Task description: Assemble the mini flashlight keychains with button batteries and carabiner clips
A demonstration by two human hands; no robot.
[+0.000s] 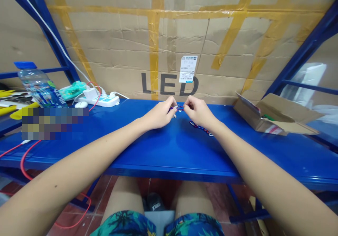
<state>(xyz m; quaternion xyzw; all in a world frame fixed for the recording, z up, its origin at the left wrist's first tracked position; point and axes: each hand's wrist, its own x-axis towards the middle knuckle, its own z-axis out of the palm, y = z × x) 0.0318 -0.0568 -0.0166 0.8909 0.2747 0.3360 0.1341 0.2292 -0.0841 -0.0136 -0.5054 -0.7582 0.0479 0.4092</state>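
My left hand (159,115) and my right hand (200,111) meet above the far part of the blue table, fingers pinched. Between them they grip a small purple-blue metallic piece (180,108), one end in each hand; it looks like a link or clip, too small to name surely. Under my left fingertips lie a few tiny silvery bits (174,116). A short chain of red and blue metallic links (200,127) rests on the table just below my right hand, partly hidden by my right wrist.
The blue table (169,151) backs onto a large taped cardboard box (111,46). An open small carton (271,116) stands at the right. At the left are a bottle (42,84), a white power strip (105,100) and red cables (26,158). Blue posts flank the table.
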